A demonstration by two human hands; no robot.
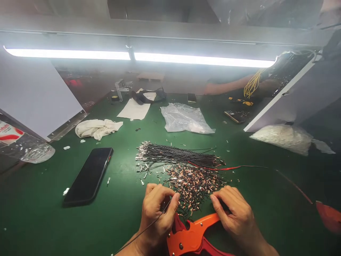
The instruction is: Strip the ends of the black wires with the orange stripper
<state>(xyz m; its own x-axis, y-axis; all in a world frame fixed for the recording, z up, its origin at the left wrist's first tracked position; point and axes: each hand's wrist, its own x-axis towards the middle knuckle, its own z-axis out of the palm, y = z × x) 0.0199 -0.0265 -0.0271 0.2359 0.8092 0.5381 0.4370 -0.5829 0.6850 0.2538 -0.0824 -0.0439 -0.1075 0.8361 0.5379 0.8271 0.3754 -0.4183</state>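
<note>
My left hand (159, 208) is closed, pinching a thin black wire (145, 229) between thumb and forefinger; the wire trails down past the wrist. Below both hands is an orange and red wire stripper (186, 240), its lower part cut off by the frame. My right hand (236, 209) has thumb and forefinger together beside the end of the stripper's orange handle; what is in the pinch, if anything, is too small to tell. Just beyond my hands lies a heap of short black wire scraps with bare copper ends (193, 185). Behind it rests a bundle of black wires (176, 154) with metal terminals at the left.
A black phone (89, 176) and a crumpled white cloth (98, 128) lie left. Farther back are a clear plastic bag (185, 118) and white paper (134, 108). A bottle (34, 149) stands at the left edge, a filled bag (282, 138) right. Another person's arm (229, 85) shows behind.
</note>
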